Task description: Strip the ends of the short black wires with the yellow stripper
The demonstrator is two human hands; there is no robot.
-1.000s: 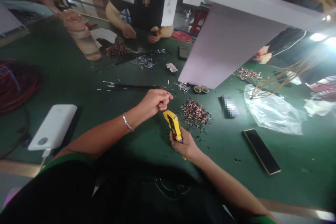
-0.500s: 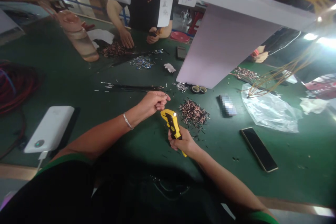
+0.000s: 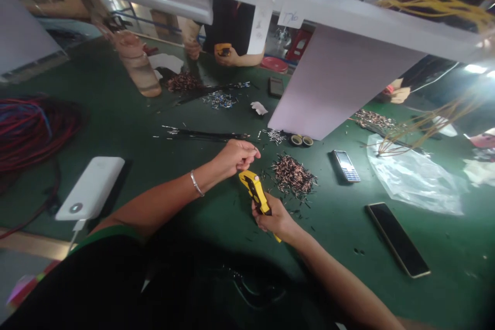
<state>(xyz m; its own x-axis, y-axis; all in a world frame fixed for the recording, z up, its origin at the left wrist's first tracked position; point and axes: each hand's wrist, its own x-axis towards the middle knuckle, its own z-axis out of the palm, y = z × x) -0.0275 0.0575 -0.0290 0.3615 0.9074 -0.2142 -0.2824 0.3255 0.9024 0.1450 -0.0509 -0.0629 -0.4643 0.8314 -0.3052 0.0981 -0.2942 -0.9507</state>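
My left hand [image 3: 243, 157] is closed in a pinch at the middle of the green table [image 3: 174, 108]. Between its fingertips sits a thin piece of wire, mostly hidden now. My right hand [image 3: 274, 217] is wrapped around yellow-and-black crimping pliers [image 3: 257, 193]. Their head points up and left, just below my left fingers. Right of the pliers lies a pile of short copper-coloured and black pieces [image 3: 294, 175]. Black wires with silver ends [image 3: 201, 135] stretch out behind my left hand, and small silver terminals [image 3: 276, 136] lie beyond my fingertips.
A white power bank [image 3: 91, 185] and red cable coils [image 3: 33, 134] lie left. Tape rolls [image 3: 301, 140], a keypad phone [image 3: 346, 166], a smartphone [image 3: 398, 240] and a plastic bag [image 3: 415, 178] lie right. A panel [image 3: 313, 80] stands behind. A co-worker's hand [image 3: 231, 55] holds an orange-and-black tool opposite.
The view has shifted, so the table appears further right and lower. The upright silver-tipped wire in my left fingers no longer shows clearly. The co-worker opposite has lifted a hand off the copper-coloured pile.
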